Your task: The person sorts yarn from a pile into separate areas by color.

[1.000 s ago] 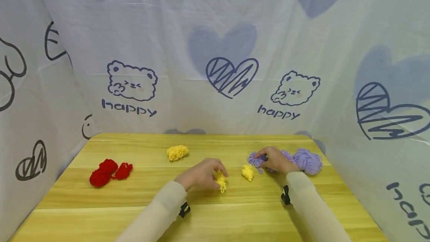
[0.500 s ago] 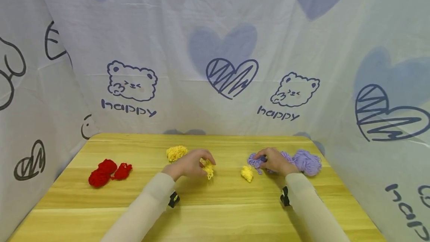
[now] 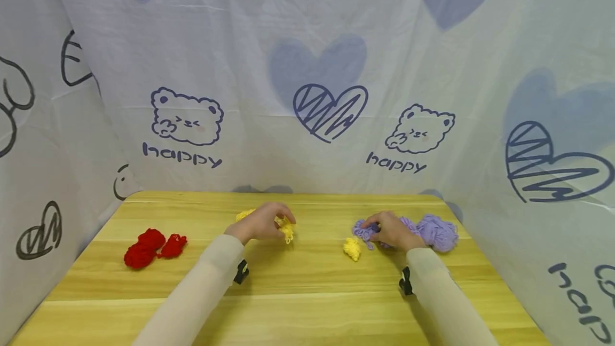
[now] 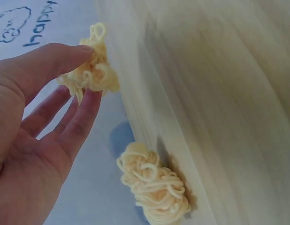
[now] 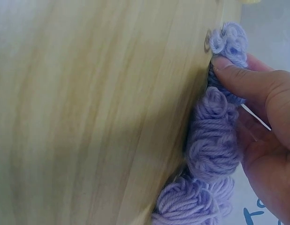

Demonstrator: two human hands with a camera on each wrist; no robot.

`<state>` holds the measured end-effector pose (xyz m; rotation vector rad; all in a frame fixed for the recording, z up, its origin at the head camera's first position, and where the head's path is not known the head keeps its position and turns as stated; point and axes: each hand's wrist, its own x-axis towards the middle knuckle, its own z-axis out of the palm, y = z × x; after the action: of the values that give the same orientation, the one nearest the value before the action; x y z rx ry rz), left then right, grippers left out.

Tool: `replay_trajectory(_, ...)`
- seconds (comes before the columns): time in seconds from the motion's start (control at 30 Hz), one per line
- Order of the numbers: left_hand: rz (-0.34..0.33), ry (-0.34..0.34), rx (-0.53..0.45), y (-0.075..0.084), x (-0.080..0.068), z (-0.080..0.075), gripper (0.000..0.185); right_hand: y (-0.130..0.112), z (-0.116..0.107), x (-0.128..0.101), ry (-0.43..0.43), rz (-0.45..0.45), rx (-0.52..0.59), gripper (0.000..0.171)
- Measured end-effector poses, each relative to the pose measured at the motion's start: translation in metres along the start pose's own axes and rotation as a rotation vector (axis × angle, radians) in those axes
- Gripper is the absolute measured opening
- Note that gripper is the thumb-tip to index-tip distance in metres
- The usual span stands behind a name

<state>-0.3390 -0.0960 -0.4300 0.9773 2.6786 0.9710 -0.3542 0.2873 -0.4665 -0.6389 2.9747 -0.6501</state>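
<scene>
My left hand (image 3: 261, 221) pinches a small yellow yarn bundle (image 4: 95, 70) between thumb and fingertips, held above the table in the left wrist view. Behind that hand lies a larger yellow yarn skein (image 4: 154, 185), mostly covered by the hand in the head view. My right hand (image 3: 395, 229) has thumb and fingers around a small purple yarn bundle (image 5: 229, 44) at the table surface. Beside it sit another purple skein (image 5: 214, 140) and a bigger purple yarn ball (image 3: 438, 233). A small yellow yarn piece (image 3: 352, 249) lies between the hands, nearer the right one.
Red yarn balls (image 3: 144, 249) and a smaller red yarn bundle (image 3: 173, 246) lie at the left of the wooden table (image 3: 307, 303). A white printed cloth (image 3: 259, 68) hangs behind the table and along both sides.
My left hand has moved left and toward the back with the small yellow yarn bundle, coming in front of the larger yellow skein. My right hand stays on the purple yarn.
</scene>
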Motion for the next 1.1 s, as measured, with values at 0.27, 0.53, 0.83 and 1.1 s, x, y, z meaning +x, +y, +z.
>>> replay_trajectory(0.27,-0.018,0.004,0.059,-0.007,0.009,-0.005,0.035,0.001,0.001,-0.001,-0.006,0.017,0.014,0.03)
replay_trajectory(0.53,-0.094,0.017,0.099,-0.019,0.009,-0.009,0.035,0.0,0.002,0.0,-0.011,0.004,0.011,0.029)
replay_trajectory(0.83,-0.145,0.013,0.099,-0.031,0.005,-0.012,0.037,0.0,0.002,0.0,-0.017,0.019,0.018,0.028)
replay_trajectory(1.1,-0.158,0.024,0.108,-0.035,0.008,-0.011,0.038,0.0,0.001,-0.001,-0.01,0.021,0.018,0.028)
